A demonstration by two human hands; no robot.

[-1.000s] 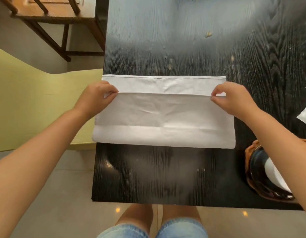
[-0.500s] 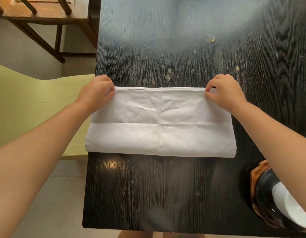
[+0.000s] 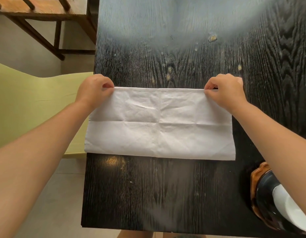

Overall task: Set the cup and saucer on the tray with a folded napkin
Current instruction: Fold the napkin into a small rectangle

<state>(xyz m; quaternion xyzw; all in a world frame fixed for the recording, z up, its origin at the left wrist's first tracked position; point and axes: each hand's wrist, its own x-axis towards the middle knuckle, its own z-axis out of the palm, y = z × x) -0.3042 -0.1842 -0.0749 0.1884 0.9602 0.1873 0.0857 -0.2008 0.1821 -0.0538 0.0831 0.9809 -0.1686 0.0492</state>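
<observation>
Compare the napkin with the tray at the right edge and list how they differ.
The napkin is white, creased cloth; the tray has a brown wooden rim round a dark glossy middle. The napkin lies in full view, its left end hanging past the edge of the table; the tray is cut off by the frame and partly hidden behind the right forearm. The left hand and right hand pinch the napkin's far corners; neither touches the tray. Both rest on the table.

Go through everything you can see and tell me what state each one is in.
White cloth napkin: folded in half, flat on the black wooden table, left end overhanging the edge.
Left hand: pinching the napkin's far left corner.
Right hand: pinching the far right corner.
Brown-rimmed black tray: on the table, partly hidden.
</observation>
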